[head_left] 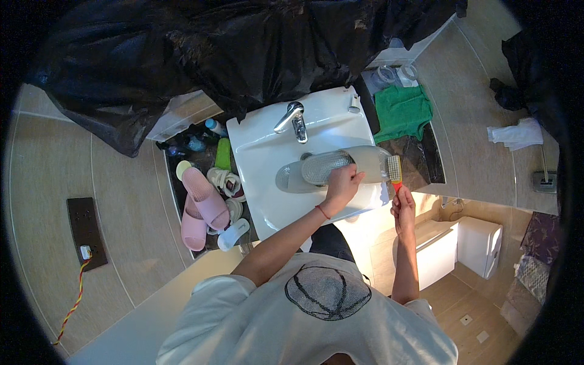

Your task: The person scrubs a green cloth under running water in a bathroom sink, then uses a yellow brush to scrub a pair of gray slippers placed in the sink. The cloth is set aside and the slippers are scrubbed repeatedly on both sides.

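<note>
Over the white washbasin [258, 210] a grey slipper [325, 166] with a textured footbed lies crosswise. My left hand [345, 187], a red string at its wrist, is closed on the slipper's near edge. Part of another grey slipper [289, 177] shows under its left end, mostly hidden. My right hand [403, 208] grips the handle of a small scrub brush [395, 170], red and yellow with pale bristles. The brush head is up against the slipper's right end; whether they touch I cannot tell. Behind the slippers stands a chrome faucet [298, 123].
Left of the basin are pink slippers [210, 204], white shoes [224, 181], a white slipper [234, 234] and a green item [222, 153]. A green cloth [401, 112] and clear jars [384, 75] sit right. Black plastic sheeting [243, 48] hangs behind.
</note>
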A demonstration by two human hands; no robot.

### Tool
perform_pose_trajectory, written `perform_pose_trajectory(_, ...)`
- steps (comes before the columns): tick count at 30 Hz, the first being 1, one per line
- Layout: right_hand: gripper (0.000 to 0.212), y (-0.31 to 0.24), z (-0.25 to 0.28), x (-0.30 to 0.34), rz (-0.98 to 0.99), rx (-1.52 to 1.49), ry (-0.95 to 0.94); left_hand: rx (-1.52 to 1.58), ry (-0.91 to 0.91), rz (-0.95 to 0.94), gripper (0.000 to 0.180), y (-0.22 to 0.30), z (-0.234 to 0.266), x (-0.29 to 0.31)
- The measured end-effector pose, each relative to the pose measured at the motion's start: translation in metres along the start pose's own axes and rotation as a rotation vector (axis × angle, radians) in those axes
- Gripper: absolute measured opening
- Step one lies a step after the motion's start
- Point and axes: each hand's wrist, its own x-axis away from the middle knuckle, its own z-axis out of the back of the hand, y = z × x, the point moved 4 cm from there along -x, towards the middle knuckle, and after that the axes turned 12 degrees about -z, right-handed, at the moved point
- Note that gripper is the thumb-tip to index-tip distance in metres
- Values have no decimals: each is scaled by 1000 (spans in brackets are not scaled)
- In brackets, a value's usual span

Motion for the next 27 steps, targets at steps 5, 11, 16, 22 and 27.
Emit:
perform_pose_trajectory(5,26,-1,-7,1,-16,21,-20,97,4,87,40,-13,2,19)
perform_pose_trajectory(11,23,-11,-22,7,24,3,-47,213,141,98,39,-23,-3,20)
perform_pose_trajectory(16,26,-27,-32,18,93,-6,-95,266,136,114,37,-10,-7,10)
perform_pose_trajectory(22,27,-49,-46,33,114,-25,-160,315,201,75,37,7,-3,8)
perform_pose_trajectory(27,28,-54,-55,37,115,-8,-200,16,38,106,32,-9,35,-17)
